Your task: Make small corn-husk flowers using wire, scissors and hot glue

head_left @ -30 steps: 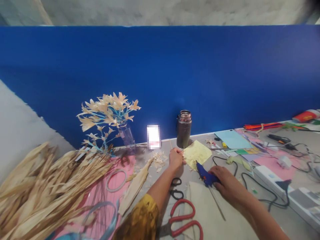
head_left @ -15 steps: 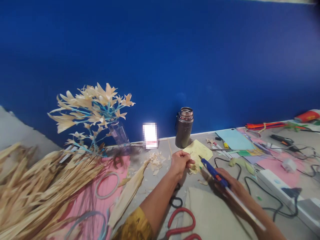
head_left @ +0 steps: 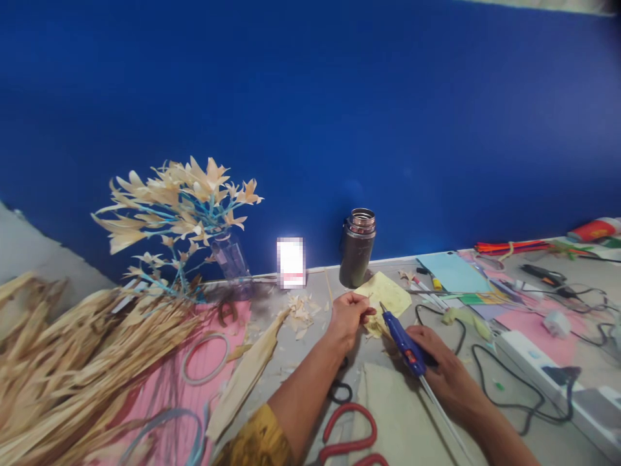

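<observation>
Blue glue gun (head_left: 402, 336) looks light and rigid, hard plastic body, easy to steer one-handed. Gripped mid-body in the right hand (head_left: 439, 362), fingers wrapped closed around it, nozzle aimed up and left toward the dark flask (head_left: 356, 248). Pale glue stick (head_left: 444, 421) poking out the back, so best not to bump that end. Nozzle probably hot, so body is the only sane place to hold. Cord not clearly traceable among the black cables (head_left: 504, 375) right of the flask.

Small husk piece (head_left: 374, 323) just in front of the flask: thin, dry, papery, likely weighs nothing and crumples or tears if pinched hard. Held at its edge by the left hand (head_left: 350, 315), thumb and fingers closed in a narrow pinch, right at the tip of the gun. Lying over a yellow sheet (head_left: 385, 294) that sits on the surface (head_left: 310, 349) at the foot of the flask.

Left of the flask: husk scraps (head_left: 301, 309), a vase of husk flowers (head_left: 187, 213), then a big heap of dried husks (head_left: 72, 362) over pink paper (head_left: 194, 382). Nearer than the flask, red-handled scissors (head_left: 349, 433).
</observation>
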A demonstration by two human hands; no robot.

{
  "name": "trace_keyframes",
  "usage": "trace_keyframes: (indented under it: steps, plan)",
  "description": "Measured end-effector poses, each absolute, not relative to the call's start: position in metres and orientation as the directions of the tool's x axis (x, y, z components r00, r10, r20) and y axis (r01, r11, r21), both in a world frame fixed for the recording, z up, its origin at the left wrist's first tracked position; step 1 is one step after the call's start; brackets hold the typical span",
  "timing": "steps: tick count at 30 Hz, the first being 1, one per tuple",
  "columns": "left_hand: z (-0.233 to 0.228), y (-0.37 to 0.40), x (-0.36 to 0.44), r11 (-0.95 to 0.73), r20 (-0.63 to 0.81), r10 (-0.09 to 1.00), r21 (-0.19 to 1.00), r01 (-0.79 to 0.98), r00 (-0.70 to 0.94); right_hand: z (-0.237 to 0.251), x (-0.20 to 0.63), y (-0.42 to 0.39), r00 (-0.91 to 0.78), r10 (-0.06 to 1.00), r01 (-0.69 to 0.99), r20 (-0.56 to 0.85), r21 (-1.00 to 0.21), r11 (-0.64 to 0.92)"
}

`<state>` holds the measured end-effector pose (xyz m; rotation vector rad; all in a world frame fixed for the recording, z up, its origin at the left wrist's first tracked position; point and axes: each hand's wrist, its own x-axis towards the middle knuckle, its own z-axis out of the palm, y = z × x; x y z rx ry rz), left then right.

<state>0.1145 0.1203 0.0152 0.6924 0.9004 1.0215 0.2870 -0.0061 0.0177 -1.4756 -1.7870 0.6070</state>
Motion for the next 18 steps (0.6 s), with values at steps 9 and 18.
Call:
trace_keyframes:
  steps: [9,18]
  plan:
    - [0.014,0.12,0.114,0.449,-0.315,0.885,0.771,-0.452,0.342,0.005,0.293,-0.007,-0.127,0.967,0.687,0.221,-0.684,0.246]
    - [0.018,0.124,0.105,0.409,-0.277,0.902,0.791,-0.455,0.331,-0.001,0.302,-0.008,-0.021,0.958,0.727,0.287,-0.653,0.212]
